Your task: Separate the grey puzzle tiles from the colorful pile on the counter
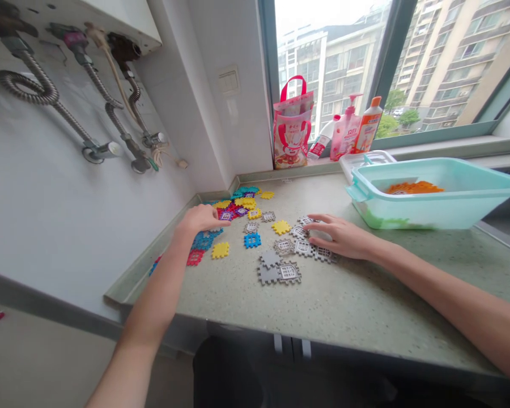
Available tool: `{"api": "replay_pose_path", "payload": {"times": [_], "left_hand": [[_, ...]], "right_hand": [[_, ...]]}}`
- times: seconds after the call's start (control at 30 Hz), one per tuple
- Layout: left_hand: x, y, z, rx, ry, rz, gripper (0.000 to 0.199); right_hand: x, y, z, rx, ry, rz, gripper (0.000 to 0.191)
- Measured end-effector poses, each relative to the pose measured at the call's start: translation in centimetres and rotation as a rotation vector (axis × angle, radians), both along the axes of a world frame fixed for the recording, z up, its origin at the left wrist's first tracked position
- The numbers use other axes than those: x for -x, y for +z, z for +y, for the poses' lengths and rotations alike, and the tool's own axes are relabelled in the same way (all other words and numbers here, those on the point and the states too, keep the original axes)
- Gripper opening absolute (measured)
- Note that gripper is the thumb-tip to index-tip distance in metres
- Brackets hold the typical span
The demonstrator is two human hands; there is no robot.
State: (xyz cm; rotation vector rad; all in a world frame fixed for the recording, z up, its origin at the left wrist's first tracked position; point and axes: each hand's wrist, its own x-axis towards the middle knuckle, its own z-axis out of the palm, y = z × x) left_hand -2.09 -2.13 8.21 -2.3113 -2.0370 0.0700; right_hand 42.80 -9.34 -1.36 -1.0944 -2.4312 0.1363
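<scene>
Near the counter's back edge [221,195], both hands [202,220] [338,235] rest on puzzle tiles [280,249].

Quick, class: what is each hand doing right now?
Left hand: curled over the coloured tiles, grip cannot be told.
Right hand: open, flat on grey tiles.

Both hands [202,220] [340,235] on scattered toy tiles [280,228]

Grey window-patterned tiles [300,247] under the right hand [340,237]; blue tiles [204,240] by the left hand [199,220]; speckled grey-green desk [344,294]; mint tub [433,195] beyond.
</scene>
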Motion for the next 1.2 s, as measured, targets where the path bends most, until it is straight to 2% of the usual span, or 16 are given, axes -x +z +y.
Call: {"api": "replay_pose_path", "payload": {"times": [0.1,0.2,0.3,0.37,0.47,0.53,0.6,0.67,0.8,0.9,1.0,1.03,1.1,1.17,1.2], "left_hand": [[-0.6,-0.2,-0.4,0.053,0.047,0.061,0.043],[-1.0,-0.4,-0.4,0.043,0.048,0.094,0.025],[-1.1,-0.3,-0.4,0.053,0.019,0.098,0.019],[-1.6,-0.1,-0.7,0.033,-0.050,0.036,0.015],[-3.1,-0.3,-1.4,0.005,-0.282,-0.171,0.013],[-4.4,-0.9,-1.9,0.035,-0.465,-0.353,0.020],[-5.6,-1.8,-2.1,0.075,-0.579,-0.492,0.035],[-6.4,-2.9,-1.9,0.061,-0.598,-0.520,0.045],[-6.4,-4.4,-0.9,-0.068,-0.605,-0.404,0.060],[-5.2,-4.1,-0.2,0.032,-0.621,-0.337,0.085],[-3.7,-3.1,0.1,0.139,-0.592,-0.287,0.097],[-3.5,-2.9,0.2,0.136,-0.601,-0.288,0.095],[-3.5,-3.0,0.4,0.073,-0.651,-0.301,0.078],[-4.3,-3.8,0.8,-0.038,-0.693,-0.280,0.055],[-4.8,-4.3,0.9,-0.086,-0.703,-0.248,0.052]], "right_hand": [[0.1,0.3,-0.2,0.016,-0.004,0.001,0.041],[0.2,0.5,-0.3,0.033,-0.010,0.028,0.040],[0.1,0.5,-0.3,0.043,-0.007,0.033,0.040],[0.1,0.5,-0.2,0.047,-0.004,0.033,0.040],[0.1,0.6,-0.2,0.048,-0.005,0.045,0.038],[0.1,0.7,-0.3,0.049,-0.008,0.045,0.037],[0.2,0.8,-0.3,0.050,-0.011,0.035,0.036],[0.2,0.8,-0.4,0.044,-0.013,0.021,0.035],[0.3,0.6,-0.4,0.023,-0.003,0.009,0.036],[0.5,0.4,-0.3,0.020,0.013,0.024,0.040],[0.7,0.4,-0.2,0.011,0.028,0.025,0.041],[0.8,0.4,-0.2,0.006,0.029,0.019,0.041],[1.1,0.5,-0.3,-0.003,0.028,0.004,0.043],[1.3,0.8,-0.4,-0.009,0.028,-0.007,0.045],[1.5,0.9,-0.6,-0.009,0.028,-0.010,0.044]]}}
